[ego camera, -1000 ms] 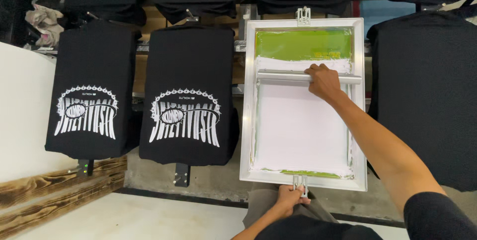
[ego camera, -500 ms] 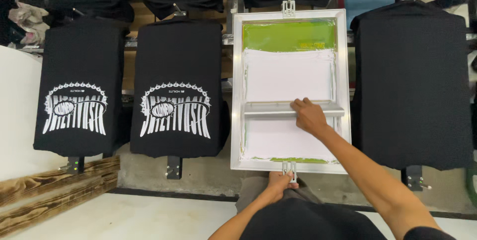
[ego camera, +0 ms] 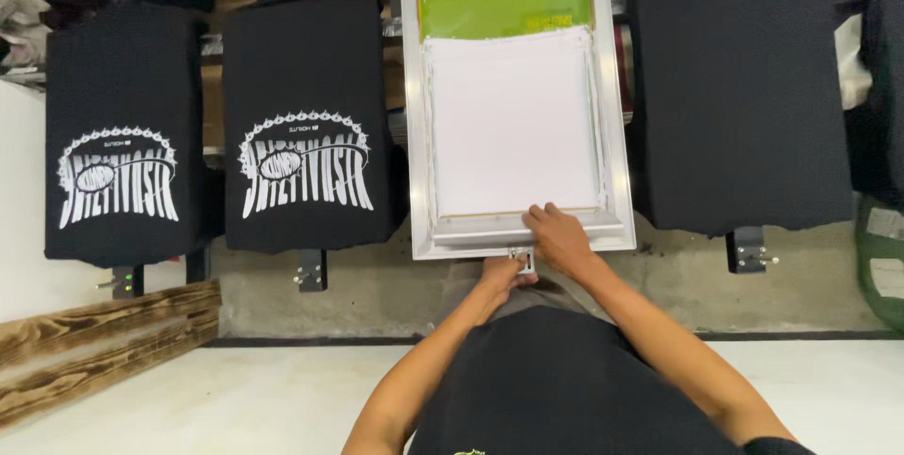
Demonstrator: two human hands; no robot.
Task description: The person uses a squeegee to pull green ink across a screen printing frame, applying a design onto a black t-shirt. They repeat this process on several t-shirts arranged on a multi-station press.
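Two printed shirts (ego camera: 306, 121) are seen; one squeegee (ego camera: 527, 225) is clamped by right hand (ego camera: 559, 238), frame clamp (ego camera: 521, 257) by left hand (ego camera: 504, 274).

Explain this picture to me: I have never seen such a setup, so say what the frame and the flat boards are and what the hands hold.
The view comes from a camera on the person's head, looking down. A row of flat boards carries black shirts; two at the left, such as this printed shirt, bear a white design, and the plain shirt at the right has none. Between them lies a printing screen in a pale metal frame, coated with white ink, green mesh at its far end. The right hand grips the blade bar at the near edge. The left hand touches the clamp below the frame.
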